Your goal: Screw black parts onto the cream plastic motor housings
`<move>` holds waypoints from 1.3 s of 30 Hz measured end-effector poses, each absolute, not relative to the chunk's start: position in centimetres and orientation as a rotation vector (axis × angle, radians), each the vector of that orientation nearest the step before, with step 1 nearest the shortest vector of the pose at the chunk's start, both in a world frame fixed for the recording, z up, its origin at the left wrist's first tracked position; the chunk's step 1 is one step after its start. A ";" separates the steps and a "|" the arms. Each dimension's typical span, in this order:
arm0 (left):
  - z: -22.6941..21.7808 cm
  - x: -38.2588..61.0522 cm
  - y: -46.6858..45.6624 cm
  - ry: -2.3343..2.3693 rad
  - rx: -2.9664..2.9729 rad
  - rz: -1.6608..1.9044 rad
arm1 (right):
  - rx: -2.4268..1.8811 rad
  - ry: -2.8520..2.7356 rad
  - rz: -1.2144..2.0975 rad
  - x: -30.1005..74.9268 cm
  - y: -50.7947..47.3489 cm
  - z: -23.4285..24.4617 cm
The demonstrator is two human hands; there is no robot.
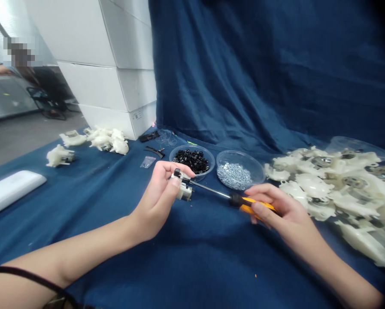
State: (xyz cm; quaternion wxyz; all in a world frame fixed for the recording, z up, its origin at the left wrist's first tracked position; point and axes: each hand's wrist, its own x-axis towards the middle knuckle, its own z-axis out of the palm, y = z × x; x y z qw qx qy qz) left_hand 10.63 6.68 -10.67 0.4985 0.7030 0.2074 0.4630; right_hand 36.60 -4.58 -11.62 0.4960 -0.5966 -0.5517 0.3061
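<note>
My left hand [158, 199] pinches a small off-white plastic part with a metal motor [185, 192] and a black piece on top, held above the blue cloth. My right hand [280, 210] is closed round the orange and black handle of a screwdriver [211, 190]. The shaft points left, and its tip meets the black piece beside my left fingers; the exact contact is hidden. Just behind my hands stand a clear bowl of small black parts [192, 161] and a clear bowl of silver screws [234, 175].
Many off-white plastic housings [317, 186] are heaped at the right. Finished-looking white parts [105, 139] lie at the far left, near stacked white boxes [111, 86]. A white oblong case [15, 191] is at the left edge. A blue curtain [259, 64] hangs behind; a person sits in the background.
</note>
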 end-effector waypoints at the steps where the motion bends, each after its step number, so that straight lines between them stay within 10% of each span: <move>1: -10.6 10.7 6.7 0.534 1.680 1.104 | -1.425 -1.341 0.790 36.6 -4.5 -11.7; 10: -10.3 10.6 6.9 0.593 1.676 1.090 | -1.323 -1.542 0.007 37.0 -5.1 -11.3; 19: -10.4 10.5 6.4 0.508 1.742 1.075 | -1.423 -1.221 1.116 37.8 -4.5 -10.1; 28: -9.7 10.8 6.7 0.685 1.610 0.943 | -1.347 -1.680 -0.122 36.8 -5.4 -11.2; 35: -9.9 10.5 6.2 0.562 1.712 1.012 | -1.566 -1.392 1.057 37.0 -5.4 -9.8; 39: -9.7 10.8 6.6 0.687 1.598 0.907 | -1.586 -1.565 0.419 36.7 -5.1 -10.5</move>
